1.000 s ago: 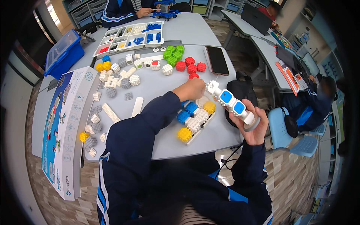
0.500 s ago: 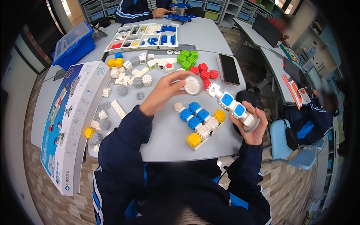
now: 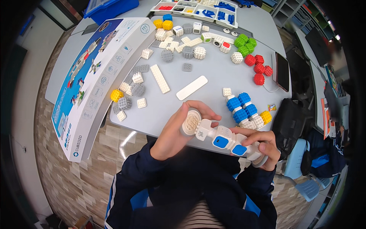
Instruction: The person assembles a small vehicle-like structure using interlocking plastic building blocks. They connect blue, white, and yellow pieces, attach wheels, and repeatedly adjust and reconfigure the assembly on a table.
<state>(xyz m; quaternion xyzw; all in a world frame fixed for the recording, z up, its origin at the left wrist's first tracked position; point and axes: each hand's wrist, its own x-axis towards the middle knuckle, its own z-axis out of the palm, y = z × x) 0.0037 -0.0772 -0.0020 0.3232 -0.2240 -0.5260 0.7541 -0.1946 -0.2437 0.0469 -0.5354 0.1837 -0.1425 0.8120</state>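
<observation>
My left hand [image 3: 171, 131] is closed around a white wheel [image 3: 191, 123] with a clear rim, its studded inner face showing. The wheel sits at the near end of a white block chain [image 3: 228, 143] with two blue panels; whether they are joined I cannot tell. My right hand [image 3: 268, 142] grips the chain's other end, where a second wheel [image 3: 260, 160] is fixed. Both hands are raised over the table's front edge. Just beyond the right hand lies an assembly of blue studded blocks [image 3: 240, 115] with white blocks and a yellow block [image 3: 265, 116], partly hidden by that hand.
A smooth white bar [image 3: 191, 87] and a studded white plate [image 3: 159, 79] lie mid-table. Grey, white, green [image 3: 245, 44] and red blocks [image 3: 259, 68] are spread farther back. A large box [image 3: 103, 80] stands left; a phone [image 3: 281, 71] and black bag [image 3: 288, 126] are right.
My left hand has brought the wheel down and turned it towards the chain's end. My right hand has drawn the chain nearer to me. The view has shifted, and the smooth bar now shows.
</observation>
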